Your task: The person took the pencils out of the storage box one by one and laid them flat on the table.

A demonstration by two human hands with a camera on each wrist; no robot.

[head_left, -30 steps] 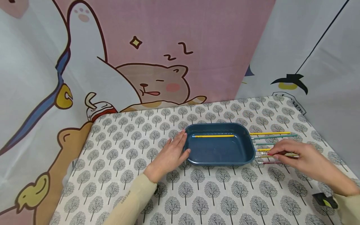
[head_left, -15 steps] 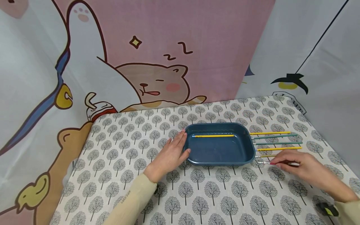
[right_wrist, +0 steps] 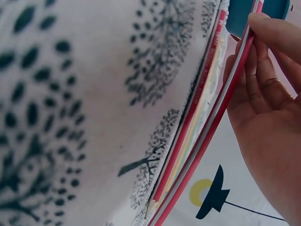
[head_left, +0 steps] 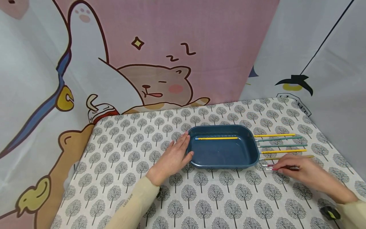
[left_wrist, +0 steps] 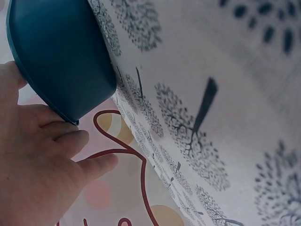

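My left hand point(head_left: 172, 156) rests its straight fingers against the left end of a dark blue plastic tub point(head_left: 223, 166). In the left wrist view, several fingertips touch the tub's outer wall near the rim. To the right of the tub, my right hand point(head_left: 304, 168) pinches a slim red, grey-striped pencil point(right_wrist: 214, 115) between thumb and fingers. Its pale end points toward the tub. Close alongside on the cloth lies another red pencil point(right_wrist: 195, 94), partly hidden by the hand in the head view. A yellow pencil point(head_left: 217, 138) lies inside the tub along its back side.
Behind the right hand, roughly parallel, lie a gold pencil point(head_left: 270, 158), a yellow pencil point(head_left: 284, 151), two green sticks, one nearer green stick point(head_left: 286, 146), and a farther yellow pencil point(head_left: 274, 135). A tree-print cloth point(head_left: 137, 190) covers the table; a cartoon curtain point(head_left: 217, 63) hangs behind.
My right hand has moved slightly toward the near edge with the striped pencil, which now sits beside the other red pencil, uncovering the gold and yellow ones. My left hand has stayed put.
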